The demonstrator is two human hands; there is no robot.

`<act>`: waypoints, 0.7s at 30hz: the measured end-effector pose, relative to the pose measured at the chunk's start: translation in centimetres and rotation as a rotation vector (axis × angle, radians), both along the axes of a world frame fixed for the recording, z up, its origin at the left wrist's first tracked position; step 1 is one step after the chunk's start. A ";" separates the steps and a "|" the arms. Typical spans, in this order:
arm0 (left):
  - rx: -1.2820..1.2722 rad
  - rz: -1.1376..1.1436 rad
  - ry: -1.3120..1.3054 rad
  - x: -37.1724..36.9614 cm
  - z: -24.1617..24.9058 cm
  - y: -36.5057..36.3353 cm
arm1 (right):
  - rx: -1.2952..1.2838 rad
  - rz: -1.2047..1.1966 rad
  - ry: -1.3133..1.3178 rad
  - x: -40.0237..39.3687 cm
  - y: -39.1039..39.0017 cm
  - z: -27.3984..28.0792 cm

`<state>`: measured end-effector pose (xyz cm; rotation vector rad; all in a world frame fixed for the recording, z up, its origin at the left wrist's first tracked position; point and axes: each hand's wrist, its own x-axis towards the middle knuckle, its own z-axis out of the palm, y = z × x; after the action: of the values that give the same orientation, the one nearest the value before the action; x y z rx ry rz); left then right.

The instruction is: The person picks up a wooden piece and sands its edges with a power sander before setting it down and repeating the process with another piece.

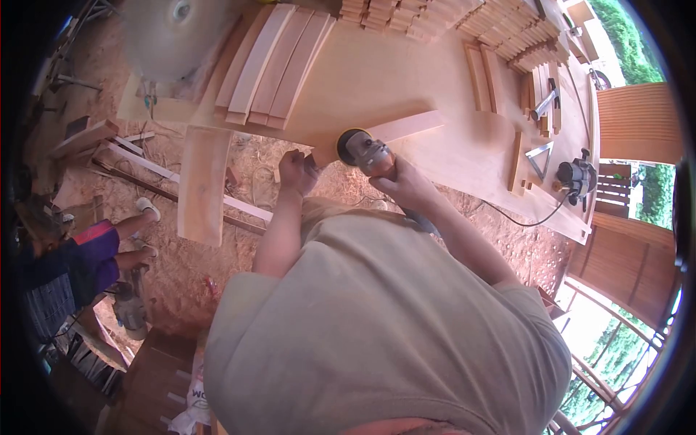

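Observation:
A power sander [368, 154] with a round yellow-rimmed disc is gripped in my right hand [397, 183]. Its disc rests on or just over a short wooden board [409, 127], which reaches past the near edge of the worktable [348, 80]. My left hand [297, 172] is closed at the near end of that board, left of the sander; the fingers seem to hold it, partly in shadow. Under my right forearm the sander's dark rear end shows.
Long planks [272, 69] lie at the table's left. Stacked wood pieces [500, 29] stand at the back right. A hammer [544, 105], a triangular square [539, 158] and a corded router [577, 176] lie at the right. Another person [94, 250] is at the left.

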<state>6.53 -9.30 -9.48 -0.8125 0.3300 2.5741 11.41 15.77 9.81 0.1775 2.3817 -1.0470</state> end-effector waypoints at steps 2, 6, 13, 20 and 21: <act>-0.017 0.002 0.005 -0.2 0.6 0.2 | -0.015 -0.081 0.035 0.2 1.7 -0.8; -0.191 -0.130 0.152 -0.3 1.8 0.1 | -0.002 -0.149 0.020 0.4 4.5 -1.5; -0.600 -0.360 0.229 -1.6 2.3 0.2 | -0.039 -0.329 0.078 -0.4 9.0 -2.0; -0.599 -0.342 0.220 -1.6 2.6 0.3 | 0.057 -0.441 0.129 -1.0 15.0 -2.4; -0.638 -0.350 0.211 -1.5 3.1 0.5 | 0.019 -0.446 0.170 -1.1 16.0 -3.3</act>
<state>5.02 -8.76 -6.39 -0.6017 1.2797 2.2263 10.28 31.78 6.54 0.6772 2.5694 -1.2796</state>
